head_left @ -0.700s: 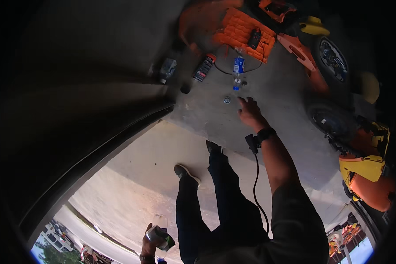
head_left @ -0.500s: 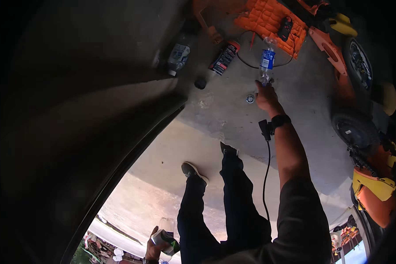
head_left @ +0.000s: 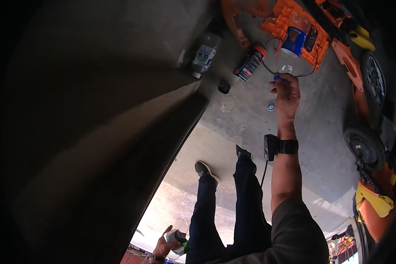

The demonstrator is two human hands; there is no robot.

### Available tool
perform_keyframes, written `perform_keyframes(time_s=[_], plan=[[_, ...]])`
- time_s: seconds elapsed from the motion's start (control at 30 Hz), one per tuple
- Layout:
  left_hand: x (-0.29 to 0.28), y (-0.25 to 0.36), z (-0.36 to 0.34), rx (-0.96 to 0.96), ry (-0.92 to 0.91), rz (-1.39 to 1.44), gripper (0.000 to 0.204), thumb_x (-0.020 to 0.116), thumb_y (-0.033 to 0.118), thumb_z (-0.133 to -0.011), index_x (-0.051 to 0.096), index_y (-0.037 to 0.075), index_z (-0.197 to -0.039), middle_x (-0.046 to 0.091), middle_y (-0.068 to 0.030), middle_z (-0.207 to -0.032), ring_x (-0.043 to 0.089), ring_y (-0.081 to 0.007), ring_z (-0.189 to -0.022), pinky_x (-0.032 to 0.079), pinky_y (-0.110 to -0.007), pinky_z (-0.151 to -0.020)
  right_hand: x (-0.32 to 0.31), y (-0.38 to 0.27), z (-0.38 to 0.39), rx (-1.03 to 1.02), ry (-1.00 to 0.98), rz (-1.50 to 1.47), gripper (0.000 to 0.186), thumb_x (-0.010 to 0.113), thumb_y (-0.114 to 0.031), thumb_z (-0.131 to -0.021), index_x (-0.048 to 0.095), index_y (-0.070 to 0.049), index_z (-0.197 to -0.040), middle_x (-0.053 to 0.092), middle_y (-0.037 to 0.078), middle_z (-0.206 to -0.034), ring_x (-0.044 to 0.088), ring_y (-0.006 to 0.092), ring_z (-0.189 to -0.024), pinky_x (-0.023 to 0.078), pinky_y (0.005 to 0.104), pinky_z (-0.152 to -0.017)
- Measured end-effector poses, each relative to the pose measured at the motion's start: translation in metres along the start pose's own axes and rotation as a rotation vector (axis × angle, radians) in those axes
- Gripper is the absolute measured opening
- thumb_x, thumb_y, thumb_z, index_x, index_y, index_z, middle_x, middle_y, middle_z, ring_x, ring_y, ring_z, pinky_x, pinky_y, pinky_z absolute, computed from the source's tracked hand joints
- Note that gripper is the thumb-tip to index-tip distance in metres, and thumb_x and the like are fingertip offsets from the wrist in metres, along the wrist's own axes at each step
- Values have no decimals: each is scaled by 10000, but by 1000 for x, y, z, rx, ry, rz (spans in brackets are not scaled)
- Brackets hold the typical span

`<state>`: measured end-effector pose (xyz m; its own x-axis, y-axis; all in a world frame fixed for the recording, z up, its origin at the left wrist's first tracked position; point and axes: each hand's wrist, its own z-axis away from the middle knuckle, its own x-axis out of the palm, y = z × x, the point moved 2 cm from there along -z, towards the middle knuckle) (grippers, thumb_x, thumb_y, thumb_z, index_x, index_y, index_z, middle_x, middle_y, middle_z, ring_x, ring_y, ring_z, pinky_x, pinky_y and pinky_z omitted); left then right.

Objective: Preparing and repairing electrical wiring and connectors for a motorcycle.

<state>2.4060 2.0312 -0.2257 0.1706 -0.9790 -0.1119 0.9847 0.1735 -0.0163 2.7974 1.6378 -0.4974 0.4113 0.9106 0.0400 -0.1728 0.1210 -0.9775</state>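
Observation:
My right hand [head_left: 287,94] is closed around the blue cap end of a clear plastic bottle with a blue label [head_left: 293,40], lifted over the concrete floor. A black device with a cable [head_left: 270,148] is strapped to that wrist. A small round silver object [head_left: 271,107] lies on the floor just left of it. Low at the bottom of the view, my left hand [head_left: 163,246] grips another clear bottle with a green-and-white label [head_left: 176,240].
An orange moulded tray [head_left: 319,57] holds a black device with a cable. A black-and-red can [head_left: 250,63] and another plastic bottle [head_left: 203,57] lie nearby. Orange and yellow plastic parts [head_left: 375,201] and a tyre [head_left: 360,145] line the right side. A dark wall [head_left: 75,132] fills the left.
My right hand has reached up and right, closed on the blue-labelled bottle and raised it toward the camera. The surroundings have shifted rightward in view. My left hand still holds its bottle.

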Motion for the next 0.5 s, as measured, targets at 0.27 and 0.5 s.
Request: perform_keyframes(time_s=[0.27,0.5], plan=[[8,-6,4,16,-17,22,925,682,4,-653,129,-92,-1388,609,-151,-1048,592,-243,-964,429,-356,-918,127,21,19,129,-308,-196,410,520,37,-802,374,-30,-1180,562,90,-924,596,139,-745,513,269,-684],[11,-7,6,-70,10,7,929,667,-20,-649,119,-80,-1397,588,-134,-1088,569,-235,-1011,409,-361,-938,177,113,16,541,-319,-110,434,595,63,-710,517,-1,-1132,588,86,-924,586,166,-766,481,284,-677]])
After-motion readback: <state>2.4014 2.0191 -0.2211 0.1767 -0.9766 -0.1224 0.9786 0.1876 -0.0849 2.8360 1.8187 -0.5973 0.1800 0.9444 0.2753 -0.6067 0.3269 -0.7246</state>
